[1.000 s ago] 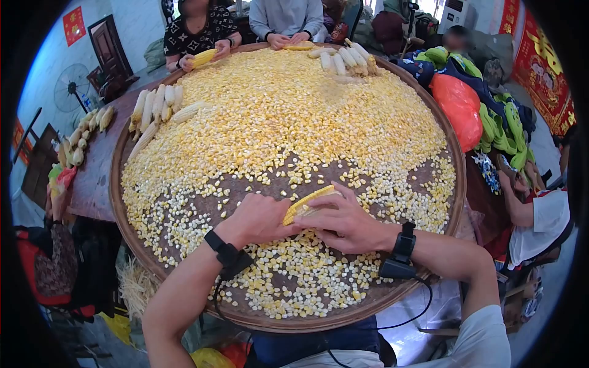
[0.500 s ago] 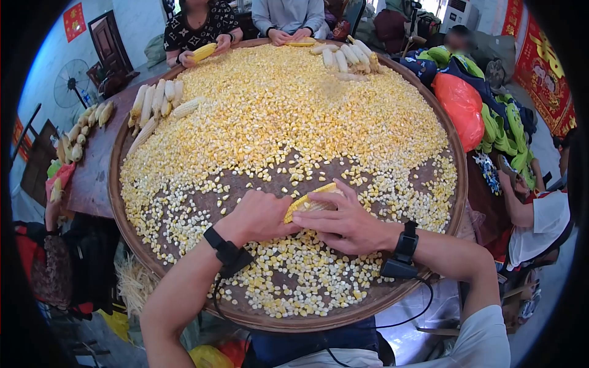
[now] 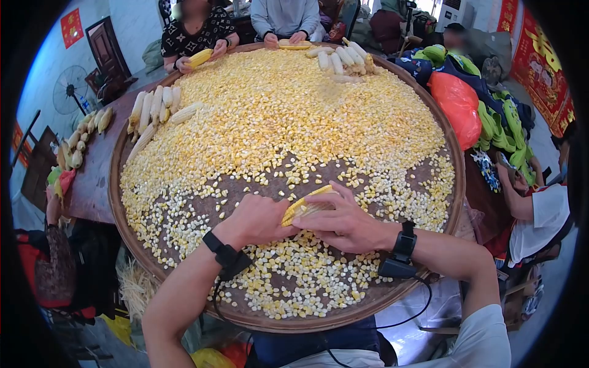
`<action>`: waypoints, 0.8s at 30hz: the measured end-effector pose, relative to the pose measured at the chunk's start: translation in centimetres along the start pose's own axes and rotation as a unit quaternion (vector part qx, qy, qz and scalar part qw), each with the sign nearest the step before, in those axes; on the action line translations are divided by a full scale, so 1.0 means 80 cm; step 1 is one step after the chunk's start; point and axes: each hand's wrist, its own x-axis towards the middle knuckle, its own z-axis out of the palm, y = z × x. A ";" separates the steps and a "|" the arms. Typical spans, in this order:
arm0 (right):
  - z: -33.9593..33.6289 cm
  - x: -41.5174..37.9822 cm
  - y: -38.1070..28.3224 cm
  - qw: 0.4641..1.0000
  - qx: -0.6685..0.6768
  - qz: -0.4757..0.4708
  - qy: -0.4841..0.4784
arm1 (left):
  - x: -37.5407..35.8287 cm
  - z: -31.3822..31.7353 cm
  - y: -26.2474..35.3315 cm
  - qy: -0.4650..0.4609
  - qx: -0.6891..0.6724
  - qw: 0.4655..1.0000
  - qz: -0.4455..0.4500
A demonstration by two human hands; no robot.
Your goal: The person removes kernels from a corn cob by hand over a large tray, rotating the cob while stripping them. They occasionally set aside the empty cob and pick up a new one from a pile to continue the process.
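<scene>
A partly stripped corn cob (image 3: 302, 207) is held over the near half of a large round tray (image 3: 116, 165). My right hand (image 3: 346, 222) wraps its fingers round the cob from the right. My left hand (image 3: 262, 219) is closed against the cob's left end, its fingertips hidden behind the cob and the back of the hand. Loose yellow and white kernels (image 3: 294, 270) lie below and around both hands. A thick layer of kernels (image 3: 276, 104) covers the far part of the tray.
Bare cobs (image 3: 147, 110) lie at the tray's left edge, more cobs (image 3: 346, 58) at the far right. Two people across the tray hold yellow cobs (image 3: 199, 58). A red bag (image 3: 455, 110) and another person's arm (image 3: 515, 196) are at the right.
My hands and the cob have barely moved. Across the tray, the person in grey has shifted the hands slightly apart on a cob. The view has tilted a little.
</scene>
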 end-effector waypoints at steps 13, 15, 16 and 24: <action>-0.003 -0.001 -0.003 1.000 0.012 0.020 -0.018 | 0.002 0.005 -0.003 -0.008 0.016 1.000 -0.006; -0.007 -0.001 -0.004 0.999 0.005 0.011 -0.033 | 0.002 0.004 -0.002 -0.009 0.025 1.000 -0.007; -0.008 0.000 -0.005 0.999 0.002 0.006 -0.040 | 0.002 0.004 -0.001 -0.010 0.029 0.999 -0.007; -0.003 -0.003 0.000 0.999 -0.011 0.000 -0.034 | 0.002 0.010 -0.005 0.014 0.012 1.000 0.005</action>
